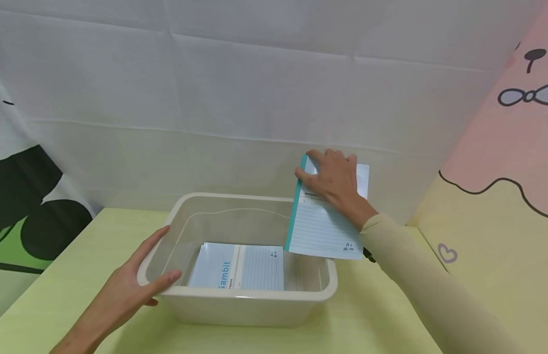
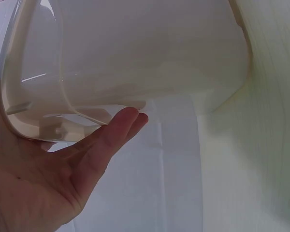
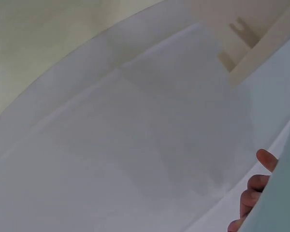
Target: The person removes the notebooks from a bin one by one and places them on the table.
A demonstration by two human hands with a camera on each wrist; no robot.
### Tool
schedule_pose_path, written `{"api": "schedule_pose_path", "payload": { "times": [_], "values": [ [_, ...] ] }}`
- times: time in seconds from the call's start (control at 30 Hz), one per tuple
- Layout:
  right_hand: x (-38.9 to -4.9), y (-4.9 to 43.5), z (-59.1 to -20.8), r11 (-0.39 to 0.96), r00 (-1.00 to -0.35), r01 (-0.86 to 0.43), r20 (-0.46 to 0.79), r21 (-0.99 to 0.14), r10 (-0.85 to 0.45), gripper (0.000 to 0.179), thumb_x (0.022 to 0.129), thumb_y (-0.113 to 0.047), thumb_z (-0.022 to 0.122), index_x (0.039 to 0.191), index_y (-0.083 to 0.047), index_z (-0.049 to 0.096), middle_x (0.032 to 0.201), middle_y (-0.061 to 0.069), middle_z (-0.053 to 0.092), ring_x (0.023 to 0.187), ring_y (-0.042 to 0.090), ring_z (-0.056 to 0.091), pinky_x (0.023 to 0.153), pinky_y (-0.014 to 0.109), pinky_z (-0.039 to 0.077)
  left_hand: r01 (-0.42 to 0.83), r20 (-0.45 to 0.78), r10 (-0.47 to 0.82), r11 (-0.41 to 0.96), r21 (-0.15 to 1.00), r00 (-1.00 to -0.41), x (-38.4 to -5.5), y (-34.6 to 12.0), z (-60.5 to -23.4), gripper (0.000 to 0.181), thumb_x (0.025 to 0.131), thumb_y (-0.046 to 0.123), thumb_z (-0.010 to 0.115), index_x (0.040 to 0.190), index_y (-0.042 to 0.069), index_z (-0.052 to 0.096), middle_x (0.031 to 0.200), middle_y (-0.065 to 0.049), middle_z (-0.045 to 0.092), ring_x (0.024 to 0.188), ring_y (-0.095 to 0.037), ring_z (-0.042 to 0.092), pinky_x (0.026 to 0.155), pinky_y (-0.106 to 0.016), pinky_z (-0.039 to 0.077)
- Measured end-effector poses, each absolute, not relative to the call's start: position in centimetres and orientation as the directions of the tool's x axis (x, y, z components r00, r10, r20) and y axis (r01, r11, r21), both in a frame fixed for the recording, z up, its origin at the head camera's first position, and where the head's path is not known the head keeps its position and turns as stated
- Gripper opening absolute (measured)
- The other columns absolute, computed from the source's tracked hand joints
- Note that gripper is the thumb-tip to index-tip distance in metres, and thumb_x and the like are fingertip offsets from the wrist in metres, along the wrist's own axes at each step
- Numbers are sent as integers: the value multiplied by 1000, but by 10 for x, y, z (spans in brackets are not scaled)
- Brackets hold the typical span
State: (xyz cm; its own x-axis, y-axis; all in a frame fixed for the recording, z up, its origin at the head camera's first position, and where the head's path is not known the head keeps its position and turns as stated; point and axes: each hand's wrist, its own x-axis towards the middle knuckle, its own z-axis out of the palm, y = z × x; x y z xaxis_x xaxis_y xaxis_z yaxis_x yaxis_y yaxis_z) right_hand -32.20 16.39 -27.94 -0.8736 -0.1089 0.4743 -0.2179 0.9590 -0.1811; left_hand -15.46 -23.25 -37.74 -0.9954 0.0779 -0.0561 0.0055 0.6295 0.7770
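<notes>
A cream plastic basin (image 1: 240,309) stands on the table. My left hand (image 1: 132,282) grips its near-left corner, the thumb over the rim and the other fingers outside. In the left wrist view, fingers (image 2: 106,142) lie under the basin's rim (image 2: 82,133). Over the basin's right side, my right hand (image 1: 335,177) holds a light-blue notebook (image 1: 320,231) with a teal spine, tilted upright. Fingertips (image 3: 253,193) show past the notebook's edge (image 3: 280,205) in the right wrist view. Inside the basin lies another light-blue notebook (image 1: 260,268), flat; whether more lie beneath it I cannot tell.
The pale yellow-green table (image 1: 136,231) extends on both sides of the basin. Behind it hangs a white cloth (image 1: 238,98). Printed cartoon panels flank the table, a pink and yellow one (image 1: 490,147) on the right and a black, white and green one (image 1: 26,196) on the left.
</notes>
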Motion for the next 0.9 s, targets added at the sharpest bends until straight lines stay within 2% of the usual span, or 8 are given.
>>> {"api": "schedule_pose_path", "payload": {
  "times": [0.23, 0.33, 0.43, 0.5, 0.57, 0.7, 0.77, 0.9],
  "values": [
    [-310, 210, -289, 915, -890, -218, 455, -341, -43, 60, 96, -56, 55, 144, -21, 61, 99, 12, 67, 86, 29, 55, 80, 43, 28, 18, -43, 78, 652, 758, -996, -152, -230, -376, 91, 98, 48, 67, 166, 45, 7, 149, -26, 49, 109, -28, 61, 64, -35, 59],
    [-302, 233, -295, 892, -908, -194, 420, -409, -5, 62, 98, -58, 54, 148, -21, 58, 114, 14, 70, 90, 31, 55, 85, 46, 30, 20, -41, 77, 658, 753, -996, -152, -230, -375, 91, 98, 48, 67, 166, 44, 7, 149, -27, 49, 109, -28, 61, 63, -35, 59],
    [-294, 255, -304, 871, -926, -148, 375, -469, 45, 66, 100, -60, 51, 152, -20, 53, 135, 18, 66, 102, 35, 56, 98, 55, 31, 16, -46, 75, 664, 747, -996, -152, -229, -374, 91, 98, 49, 67, 166, 44, 6, 150, -27, 48, 110, -29, 61, 64, -34, 59],
    [-289, 270, -311, 864, -936, -115, 345, -491, 72, 69, 100, -62, 49, 154, -19, 50, 141, 20, 63, 107, 37, 56, 105, 61, 29, 10, -52, 73, 667, 745, -996, -152, -230, -374, 92, 98, 49, 67, 166, 43, 6, 150, -27, 47, 110, -30, 61, 64, -34, 59],
    [-285, 283, -320, 867, -940, -93, 330, -489, 85, 70, 101, -63, 48, 155, -18, 49, 139, 21, 63, 107, 37, 56, 103, 61, 29, 6, -56, 72, 668, 744, -996, -152, -230, -373, 92, 98, 50, 66, 167, 43, 5, 151, -27, 46, 111, -31, 61, 64, -34, 59],
    [-280, 309, -344, 905, -943, -94, 328, -414, 52, 66, 100, -59, 50, 149, -14, 54, 115, 20, 69, 89, 32, 57, 90, 53, 32, 4, -58, 73, 664, 748, -996, -152, -230, -373, 92, 98, 49, 66, 166, 44, 5, 152, -27, 44, 113, -33, 61, 65, -34, 59],
    [-278, 320, -358, 922, -947, -106, 322, -373, 21, 64, 100, -56, 53, 146, -11, 57, 110, 21, 70, 85, 32, 58, 86, 51, 33, -1, -64, 71, 664, 748, -995, -152, -230, -373, 92, 98, 50, 66, 166, 44, 4, 153, -27, 44, 113, -33, 61, 65, -34, 59],
    [-277, 337, -384, 940, -961, -122, 276, -320, -30, 67, 99, -53, 57, 146, -7, 56, 132, 28, 66, 102, 40, 62, 84, 51, 35, -14, -81, 70, 663, 749, -994, -154, -229, -373, 92, 99, 51, 65, 166, 45, 3, 155, -27, 41, 114, -35, 61, 66, -33, 59]
  ]
}}
